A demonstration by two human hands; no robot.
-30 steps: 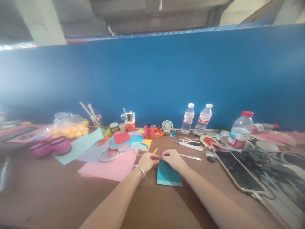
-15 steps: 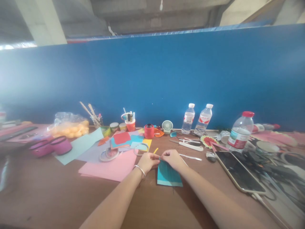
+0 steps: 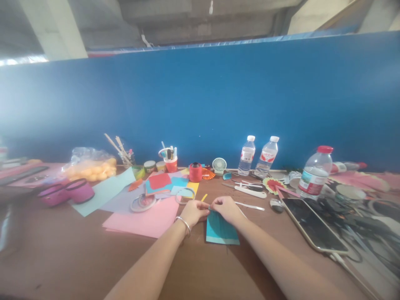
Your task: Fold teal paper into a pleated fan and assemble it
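Note:
A sheet of teal paper (image 3: 221, 229) with a paler strip along its near edge lies on the brown table in front of me. My left hand (image 3: 194, 212), with a silver bangle at the wrist, pinches the paper's far left corner. Close beside it, my right hand (image 3: 227, 209) has its thumb and fingers closed on the same far edge. The fingertips of both hands nearly meet there, and they cover most of that edge. A small yellow strip (image 3: 204, 197) lies just beyond my fingers.
Left of my hands lie pink paper sheets (image 3: 140, 223) and rolls of tape (image 3: 143, 203). A red tape roll (image 3: 195, 172) and a small fan (image 3: 219, 165) stand behind. To the right are a white-handled knife (image 3: 250, 191), a phone (image 3: 314, 225), cables and a large bottle (image 3: 315, 175).

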